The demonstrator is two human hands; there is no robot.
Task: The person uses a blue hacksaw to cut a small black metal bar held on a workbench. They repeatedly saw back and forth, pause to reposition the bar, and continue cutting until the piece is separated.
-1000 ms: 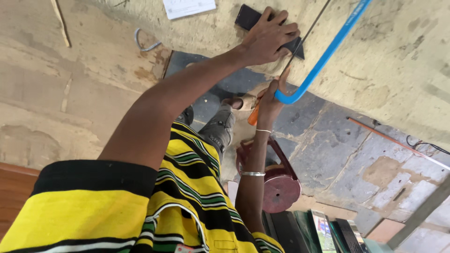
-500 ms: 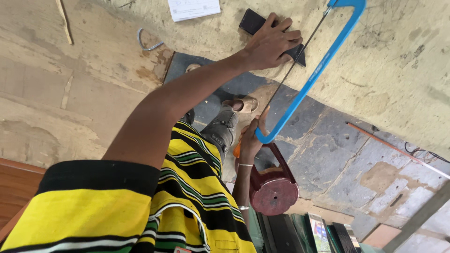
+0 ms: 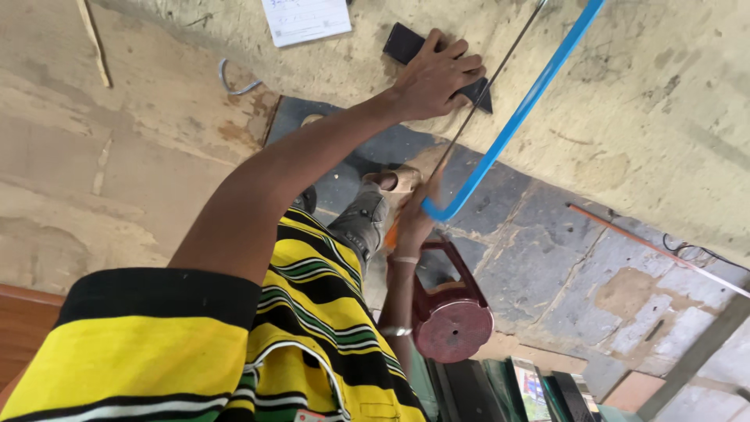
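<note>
My left hand presses flat on a black flat piece that lies on a rough, pale workbench top. My right hand, lower down near my body, grips the orange handle of a hacksaw with a blue frame. The saw's thin blade runs up past my left hand's fingers and crosses the black piece's pointed end. I wear a yellow, black and green striped shirt.
A white sheet of paper lies on the bench beside the black piece. A bent metal hook sits to the left. Below are a red stool, my sandalled foot and an orange rod on the stone floor.
The hacksaw has slid back toward my body, with my right hand lower than a second ago. My left hand stays pressed on the black piece.
</note>
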